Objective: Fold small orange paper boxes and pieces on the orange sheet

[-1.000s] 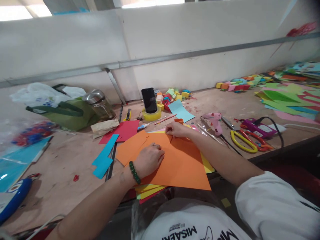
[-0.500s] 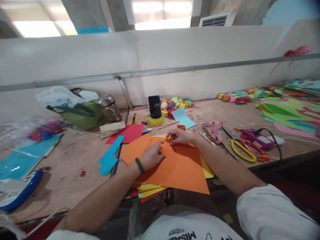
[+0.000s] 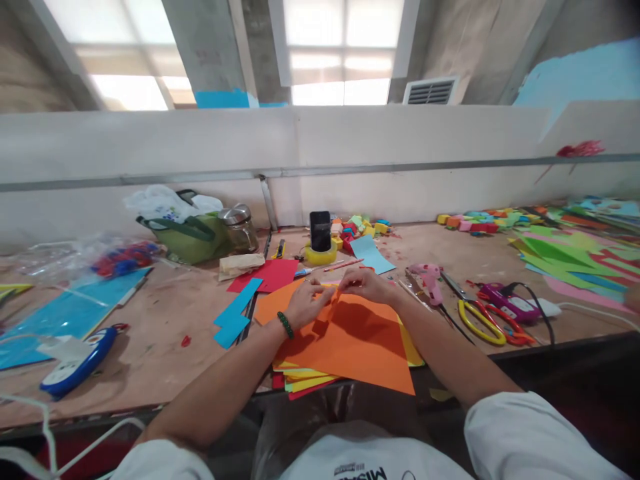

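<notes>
My left hand [image 3: 305, 304], with a green bead bracelet at the wrist, is over a large orange paper sheet [image 3: 373, 353]. Its thumb and fingers pinch a small upright piece of orange paper [image 3: 337, 298]. From the other side my right hand [image 3: 369, 285] grips the same piece, fingertips curled and close to the left thumb. The piece's exact shape is partly hidden by the fingers. Under the orange sheet lies a stack of coloured paper [image 3: 307, 381], with yellow, green and red edges showing at the table's front edge.
Blue paper strips [image 3: 239, 307] and red paper [image 3: 275, 273] lie left of the sheet. Rightward are a pink glue gun [image 3: 427, 280], yellow-handled scissors [image 3: 481, 321] and a purple device [image 3: 513, 303]. A phone [image 3: 320, 231] stands in a tape roll [image 3: 321, 253] behind.
My hands have come together, and a small orange paper piece now stands between their fingertips. The camera view has tilted upward and shifted left.
</notes>
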